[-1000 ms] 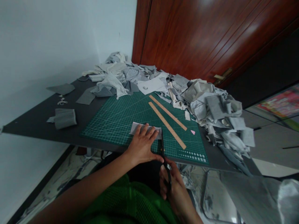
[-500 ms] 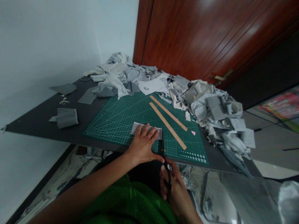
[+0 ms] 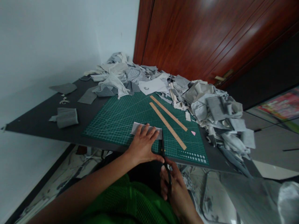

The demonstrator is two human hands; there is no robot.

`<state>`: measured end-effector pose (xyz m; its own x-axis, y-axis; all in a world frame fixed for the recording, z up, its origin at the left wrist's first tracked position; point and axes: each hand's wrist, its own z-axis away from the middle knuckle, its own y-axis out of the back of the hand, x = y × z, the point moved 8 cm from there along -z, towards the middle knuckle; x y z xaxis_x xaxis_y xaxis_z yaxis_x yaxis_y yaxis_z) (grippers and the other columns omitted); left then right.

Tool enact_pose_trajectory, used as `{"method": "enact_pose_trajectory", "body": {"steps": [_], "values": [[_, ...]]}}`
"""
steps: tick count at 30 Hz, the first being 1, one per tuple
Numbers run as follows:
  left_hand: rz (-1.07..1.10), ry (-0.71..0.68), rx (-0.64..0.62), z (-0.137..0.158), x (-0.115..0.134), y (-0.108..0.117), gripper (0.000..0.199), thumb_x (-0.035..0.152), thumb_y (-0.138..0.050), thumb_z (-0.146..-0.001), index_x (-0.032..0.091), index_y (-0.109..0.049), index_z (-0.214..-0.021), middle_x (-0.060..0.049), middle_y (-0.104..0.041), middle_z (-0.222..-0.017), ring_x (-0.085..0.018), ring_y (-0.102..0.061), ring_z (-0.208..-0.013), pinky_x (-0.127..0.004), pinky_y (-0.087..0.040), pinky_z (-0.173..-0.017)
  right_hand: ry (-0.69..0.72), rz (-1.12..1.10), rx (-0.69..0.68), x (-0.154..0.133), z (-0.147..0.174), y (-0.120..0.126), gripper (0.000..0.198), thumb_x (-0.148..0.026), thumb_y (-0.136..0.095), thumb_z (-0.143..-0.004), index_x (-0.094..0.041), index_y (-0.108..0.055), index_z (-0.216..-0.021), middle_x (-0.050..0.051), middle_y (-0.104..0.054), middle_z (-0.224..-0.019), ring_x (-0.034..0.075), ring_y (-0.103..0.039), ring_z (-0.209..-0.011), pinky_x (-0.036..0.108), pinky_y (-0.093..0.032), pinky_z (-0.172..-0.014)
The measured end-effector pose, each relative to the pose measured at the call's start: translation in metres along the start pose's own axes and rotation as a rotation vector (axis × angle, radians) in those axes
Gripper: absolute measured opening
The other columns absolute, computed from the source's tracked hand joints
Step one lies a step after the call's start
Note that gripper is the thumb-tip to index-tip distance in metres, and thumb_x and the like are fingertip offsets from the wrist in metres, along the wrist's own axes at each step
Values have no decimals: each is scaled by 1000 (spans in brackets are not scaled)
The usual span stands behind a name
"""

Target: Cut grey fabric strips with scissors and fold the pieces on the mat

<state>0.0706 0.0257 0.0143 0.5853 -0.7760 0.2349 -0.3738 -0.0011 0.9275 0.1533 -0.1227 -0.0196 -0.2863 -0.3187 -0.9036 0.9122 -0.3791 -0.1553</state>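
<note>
My left hand (image 3: 143,145) lies flat with fingers spread on a small rectangular grey piece of fabric (image 3: 135,128), pressing it to the green cutting mat (image 3: 112,121). Its thumb reaches right, touching or close beside the scissors. My right hand (image 3: 174,188) is closed round the handles of black scissors (image 3: 163,144) at the mat's near edge. The blades point away from me along the fabric's right end. Whether the fabric is between the blades I cannot tell.
Two wooden rulers (image 3: 168,126) lie slanted on the mat, with a pink chalk piece (image 3: 193,133) to their right. Heaps of grey and white fabric scraps (image 3: 212,105) line the table's back and right side. A folded grey piece (image 3: 67,118) rests on the dark table (image 3: 30,124) at left.
</note>
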Motion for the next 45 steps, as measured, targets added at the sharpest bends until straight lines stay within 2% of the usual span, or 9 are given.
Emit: {"method": "enact_pose_trajectory", "body": {"steps": [7,15,27,32,37,41,45], "values": [[16,-1,-7,-1,0,-1,126,105,-42,-63,21,-43,-158,-13,-45,-161,-45,-24,-154,-64,-6,-126,-10,1,46,-3,1,0,70,-69,-80,-77,-24,-53,-124,-12,-47,-61,6,-35,-41,15,-31,-34],[17,1,2,0,0,0,128,106,-38,-63,18,-45,-156,-13,-45,-161,-45,-25,-153,-63,-5,-126,-4,-6,21,1,2,3,62,-64,-76,-84,-25,-53,-127,-12,-43,-60,6,-34,-42,15,-31,-35],[29,-2,-7,-1,0,-1,127,106,-40,-62,20,-45,-156,-13,-45,-161,-45,-25,-153,-64,-5,-126,14,19,33,1,1,3,58,-62,-78,-83,-25,-56,-123,-12,-46,-61,6,-36,-41,15,-32,-34],[28,2,-1,0,-1,-1,126,105,-40,-64,19,-45,-156,-13,-45,-162,-45,-24,-154,-64,-4,-126,-17,-52,38,1,1,2,61,-63,-79,-81,-25,-56,-122,-13,-44,-56,6,-36,-39,15,-32,-35],[20,-4,2,-1,0,0,126,104,-41,-65,17,-46,-155,-14,-45,-161,-45,-25,-154,-63,-5,-126,-54,-149,100,1,1,1,68,-66,-83,-72,-24,-56,-118,-11,-53,-61,5,-36,-37,13,-29,-31],[12,-7,-4,-1,0,2,124,104,-41,-65,17,-48,-153,-15,-45,-161,-46,-25,-154,-63,-5,-126,-58,-253,135,11,4,5,68,-61,-85,-74,-25,-54,-122,-11,-57,-64,5,-39,-38,13,-30,-31],[-8,-16,-14,-1,1,3,125,104,-38,-66,14,-50,-152,-17,-44,-161,-47,-25,-153,-64,-6,-126,-72,-310,164,36,15,19,73,-63,-87,-69,-26,-53,-121,-11,-59,-63,6,-40,-33,15,-30,-28]]}}
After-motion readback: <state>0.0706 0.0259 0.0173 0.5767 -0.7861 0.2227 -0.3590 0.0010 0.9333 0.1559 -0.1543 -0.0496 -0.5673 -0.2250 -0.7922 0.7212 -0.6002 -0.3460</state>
